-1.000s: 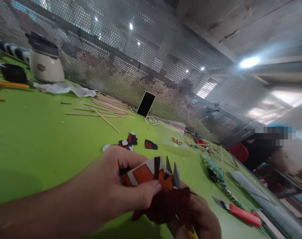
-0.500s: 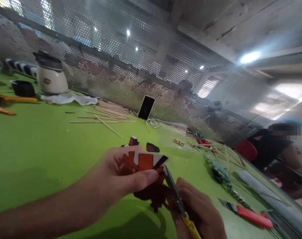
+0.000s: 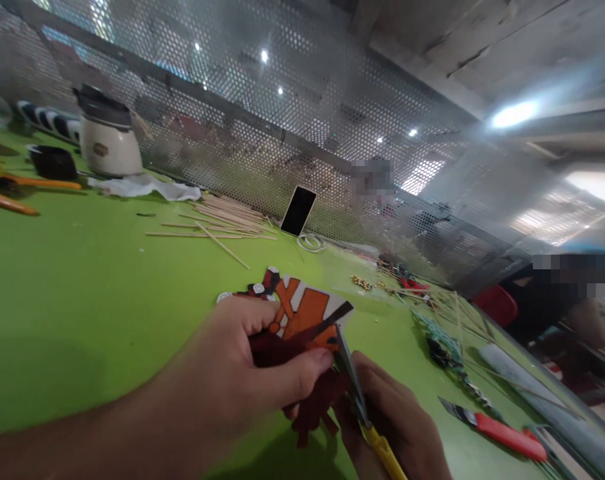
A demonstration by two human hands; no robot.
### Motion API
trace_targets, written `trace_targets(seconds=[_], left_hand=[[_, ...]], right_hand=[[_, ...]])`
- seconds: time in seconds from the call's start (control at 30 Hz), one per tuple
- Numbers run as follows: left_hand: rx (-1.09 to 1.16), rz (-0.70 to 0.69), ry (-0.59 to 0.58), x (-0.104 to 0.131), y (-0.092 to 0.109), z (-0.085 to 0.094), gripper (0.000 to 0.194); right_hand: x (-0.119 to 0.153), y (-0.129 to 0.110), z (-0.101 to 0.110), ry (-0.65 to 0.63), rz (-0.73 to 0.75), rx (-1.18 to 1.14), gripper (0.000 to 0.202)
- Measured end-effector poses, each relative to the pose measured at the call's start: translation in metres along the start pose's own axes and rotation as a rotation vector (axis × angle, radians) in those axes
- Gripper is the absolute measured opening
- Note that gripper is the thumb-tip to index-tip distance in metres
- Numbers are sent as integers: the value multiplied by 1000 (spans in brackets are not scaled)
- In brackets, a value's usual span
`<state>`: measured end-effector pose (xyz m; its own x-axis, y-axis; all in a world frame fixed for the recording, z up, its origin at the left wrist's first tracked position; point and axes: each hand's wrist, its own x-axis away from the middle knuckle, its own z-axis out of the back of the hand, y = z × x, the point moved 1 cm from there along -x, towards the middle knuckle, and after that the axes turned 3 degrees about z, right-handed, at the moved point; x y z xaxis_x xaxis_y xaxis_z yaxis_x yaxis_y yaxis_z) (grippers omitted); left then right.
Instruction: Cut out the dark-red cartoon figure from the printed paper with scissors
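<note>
My left hand [image 3: 262, 367] pinches a flat cut-out piece [image 3: 305, 310] between thumb and fingers. Orange shapes with dark outlines cover it, with white areas between them, and a dark red part hangs below the thumb. My right hand [image 3: 397, 413] is closed round yellow-handled scissors [image 3: 365, 400]. Their blades point up and away, touching the right edge of the piece beside my left thumb. The lower blade is partly hidden, so the gap between the blades is unclear. Just beyond my left hand lie dark red and black cut-outs [image 3: 267, 283] with white round ends.
A red utility knife [image 3: 507, 437] lies at the right, blade exposed, near green cords [image 3: 442, 340]. Thin wooden sticks [image 3: 232, 217] and a phone [image 3: 298, 210] are at the back. A cream jug [image 3: 110, 140] and orange-handled pliers [image 3: 12, 200] are at the left. A person sits far right.
The piece has tilted and risen slightly to the right in my left hand, showing more of its orange and white face. The scissors stay at its right edge.
</note>
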<state>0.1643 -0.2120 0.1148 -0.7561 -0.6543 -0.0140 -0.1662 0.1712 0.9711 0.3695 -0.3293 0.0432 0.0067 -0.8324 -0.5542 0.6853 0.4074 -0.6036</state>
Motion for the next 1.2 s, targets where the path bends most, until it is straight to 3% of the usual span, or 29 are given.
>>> trace_targets(seconds=[0.17,0.3,0.7,0.97,1.2], left_hand=[[-12,-3,26,-1,3,-4,40],[-19,7,44,-2,5,-5,38],[-66,111,72,13,-9,-2,14],[-80,91,34,11,-8,-1,15],[-56,115,-19,13,-7,0,17]], right_hand=[[16,11,3,94,-61,58,52],[22,18,7,54,-108,39,65],[21,14,8,72,-87,54,41],[19,14,5,110,-54,69,45],[14,1,8,116,-4,173,35]])
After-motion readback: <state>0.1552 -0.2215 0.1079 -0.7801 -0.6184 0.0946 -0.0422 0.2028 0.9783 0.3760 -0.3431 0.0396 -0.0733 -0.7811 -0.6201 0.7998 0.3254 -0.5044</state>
